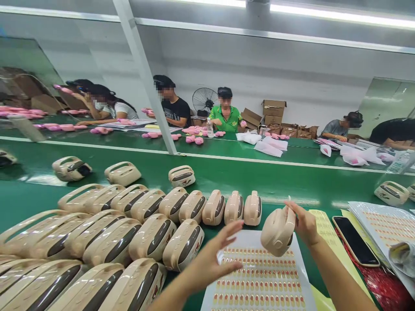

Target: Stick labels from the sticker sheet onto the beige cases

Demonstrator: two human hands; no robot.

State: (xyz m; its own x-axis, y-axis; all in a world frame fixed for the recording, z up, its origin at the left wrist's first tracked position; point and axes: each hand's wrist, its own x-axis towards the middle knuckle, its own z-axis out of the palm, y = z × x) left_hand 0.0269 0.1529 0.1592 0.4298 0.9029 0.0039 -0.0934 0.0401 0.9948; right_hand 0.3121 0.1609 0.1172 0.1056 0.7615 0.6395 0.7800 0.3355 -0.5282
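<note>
Right hand [304,224] grips a beige case [278,231] at lower centre; left hand [210,259], fingers spread, hovers over the sticker sheet [259,280], seemingly picking a sticker.

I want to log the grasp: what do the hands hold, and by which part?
The right hand holds a beige casing by its upper end. The left hand is open over the sticker sheet.

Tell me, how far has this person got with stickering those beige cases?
Done: hard to tell; a few cases in the rows show small marks low on the front. In hand: the right hand holds one beige case while the left hand reaches over the sticker sheet. Left: the sheet looks nearly full.
</note>
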